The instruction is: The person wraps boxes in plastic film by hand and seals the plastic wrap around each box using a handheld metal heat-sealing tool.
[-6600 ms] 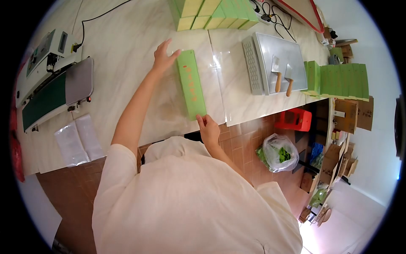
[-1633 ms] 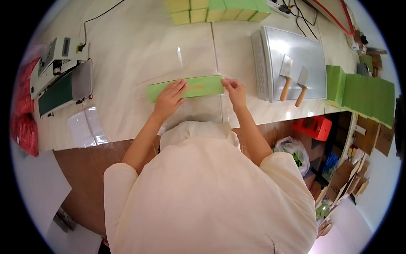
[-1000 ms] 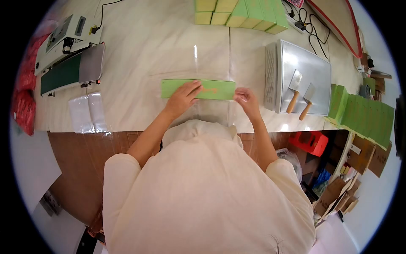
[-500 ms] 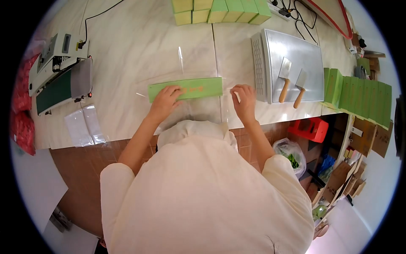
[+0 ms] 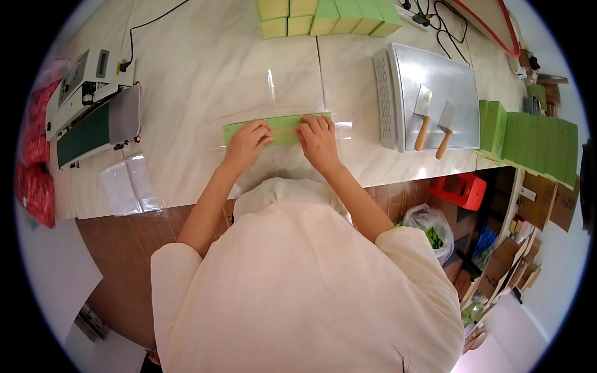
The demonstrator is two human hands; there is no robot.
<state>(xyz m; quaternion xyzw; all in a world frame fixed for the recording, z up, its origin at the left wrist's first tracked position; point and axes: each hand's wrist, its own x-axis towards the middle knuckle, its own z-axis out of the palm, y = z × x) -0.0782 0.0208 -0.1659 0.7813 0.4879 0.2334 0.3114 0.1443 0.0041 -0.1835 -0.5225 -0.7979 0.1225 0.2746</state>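
Observation:
A long, flat green box [image 5: 283,138] with faint orange lettering lies crosswise on the table in front of me. Clear plastic film [image 5: 343,132] surrounds it, glinting beyond its right end. My left hand [image 5: 247,143] is over the box's left half, with fingers curled and tips pinched together. Toward the right end, my right hand [image 5: 318,142] has its fingers bent over the box, the tips pinched too. Both pinches appear to be on the thin film, though its edge is hard to see under the fingers.
To the right, two wooden-handled scrapers [image 5: 423,118] lie on a metal box [image 5: 457,68]. Green boxes stand in a row [image 5: 538,143] at far right and in a stack [image 5: 329,17] at the back. A machine [image 5: 93,112] and flat clear plastic sheets [image 5: 129,185] are at left.
My right hand has moved left from beside the box onto its right half. My left hand's fingers have curled into a pinch. Bright film strips now show past the box's right end.

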